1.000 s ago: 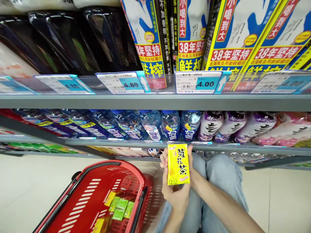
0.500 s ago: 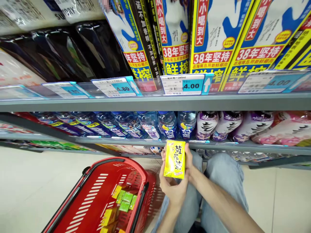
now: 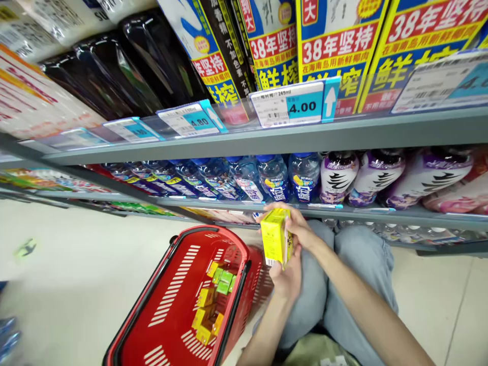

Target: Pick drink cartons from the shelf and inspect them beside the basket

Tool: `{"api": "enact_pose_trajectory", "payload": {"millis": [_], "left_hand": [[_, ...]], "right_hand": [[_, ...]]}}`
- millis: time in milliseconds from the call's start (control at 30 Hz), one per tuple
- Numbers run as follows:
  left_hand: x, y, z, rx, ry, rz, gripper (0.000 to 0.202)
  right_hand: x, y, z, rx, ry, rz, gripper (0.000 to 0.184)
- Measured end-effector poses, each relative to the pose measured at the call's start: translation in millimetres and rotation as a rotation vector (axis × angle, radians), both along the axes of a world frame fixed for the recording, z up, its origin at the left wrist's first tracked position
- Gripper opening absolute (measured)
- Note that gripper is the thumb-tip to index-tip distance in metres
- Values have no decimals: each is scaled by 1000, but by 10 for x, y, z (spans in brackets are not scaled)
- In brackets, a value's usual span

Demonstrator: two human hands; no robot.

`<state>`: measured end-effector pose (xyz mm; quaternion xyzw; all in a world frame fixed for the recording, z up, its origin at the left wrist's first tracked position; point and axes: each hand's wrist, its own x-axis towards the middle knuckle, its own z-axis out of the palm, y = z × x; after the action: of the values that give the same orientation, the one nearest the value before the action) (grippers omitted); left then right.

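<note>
A yellow drink carton [image 3: 273, 239], chrysanthemum tea by its label earlier, is held between both hands above my knees. Its plain printed side with a barcode at the bottom now faces me, and the front with large characters points right. My left hand [image 3: 288, 278] grips the carton from below, thumb against its lower edge. Around the top and right side are the fingers of my right hand [image 3: 299, 227], some hidden behind the carton. To the lower left stands a red shopping basket [image 3: 152, 305], with several small yellow cartons [image 3: 204, 317] and green cartons [image 3: 224, 281] inside.
A grey shelf edge [image 3: 244, 142] with price tags runs across the view, with tall blue and yellow cartons [image 3: 335, 56] above it. Below stand blue-capped bottles [image 3: 272, 178] and white-purple bottles [image 3: 339, 178]. My bent knees [image 3: 358, 264] are near the lower shelf.
The carton has been turned in my hands, so a side face shows in place of the front. The view has shifted, and the basket and shelf appear farther right and higher.
</note>
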<state>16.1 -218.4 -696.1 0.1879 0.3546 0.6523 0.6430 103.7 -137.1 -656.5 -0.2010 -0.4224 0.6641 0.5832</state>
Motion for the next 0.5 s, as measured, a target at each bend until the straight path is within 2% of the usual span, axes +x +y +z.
{"api": "enact_pose_trajectory", "payload": {"millis": [67, 200, 333, 500], "left_hand": [[-36, -82, 12, -105, -124, -77, 61], [-127, -105, -25, -186, -275, -181, 65], [-112, -43, -67, -224, -431, -174, 65], [-107, -17, -77, -257, -550, -130, 54]], "right_hand": [[19, -15, 34, -32, -69, -69, 61], [70, -65, 103, -68, -167, -127, 50], [27, -9, 112, -152, -199, -213, 46], [-90, 77, 76, -235, -204, -242, 43]]}}
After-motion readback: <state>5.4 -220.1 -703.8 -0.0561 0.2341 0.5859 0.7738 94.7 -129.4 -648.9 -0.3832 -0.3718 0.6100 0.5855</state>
